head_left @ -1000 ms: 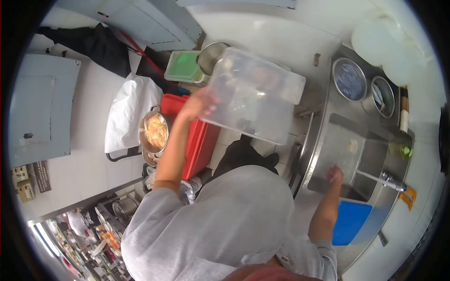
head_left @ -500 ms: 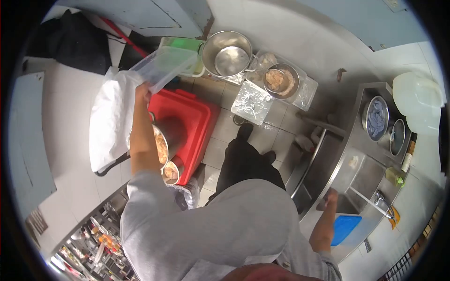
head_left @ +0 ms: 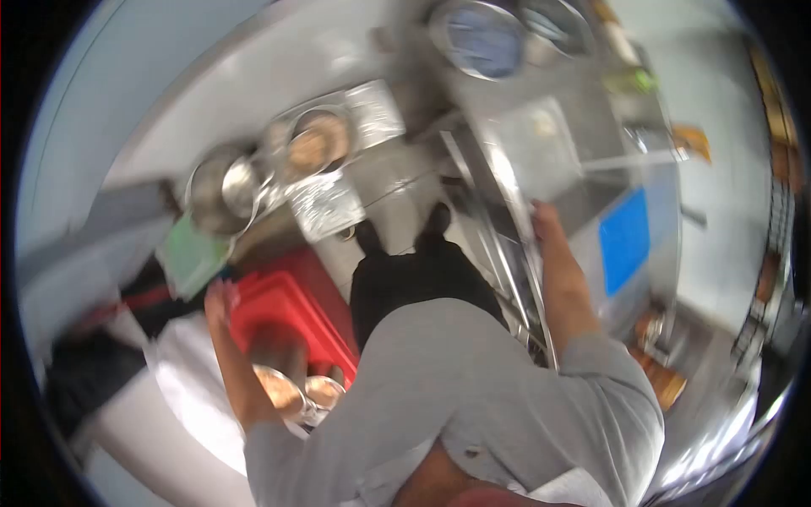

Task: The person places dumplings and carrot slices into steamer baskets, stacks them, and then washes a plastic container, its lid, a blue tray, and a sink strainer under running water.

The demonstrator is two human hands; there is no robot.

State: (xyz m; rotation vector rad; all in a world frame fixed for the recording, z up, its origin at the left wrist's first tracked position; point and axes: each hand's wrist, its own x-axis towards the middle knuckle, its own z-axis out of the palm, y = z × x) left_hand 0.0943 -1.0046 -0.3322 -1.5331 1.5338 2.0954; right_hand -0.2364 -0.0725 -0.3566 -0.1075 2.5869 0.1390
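Note:
Motion blurs the view. My left hand [head_left: 221, 300] is over the left edge of the red lid [head_left: 291, 296], just below the green container [head_left: 193, 258]; its fingers are smeared. White sacking [head_left: 190, 372] lies beside my left forearm. Two metal pots with pale orange food, one larger [head_left: 279, 390] and one smaller [head_left: 323, 390], stand by the red lid. My right hand [head_left: 546, 220] is at the front rim of the steel sink [head_left: 507, 182], its fingers too blurred to read.
By the far wall are a large pot [head_left: 207, 190], a bowl of food [head_left: 325, 139] and a foil-like square [head_left: 328, 207] on the floor. A blue board [head_left: 625, 241], a faucet [head_left: 650, 156] and a bowl with blue cloth [head_left: 480, 40] are on the right counter.
The view has turned toward the sink side. The translucent plastic piece at my left hand is no longer distinct there. My right hand now appears higher, still by the sink.

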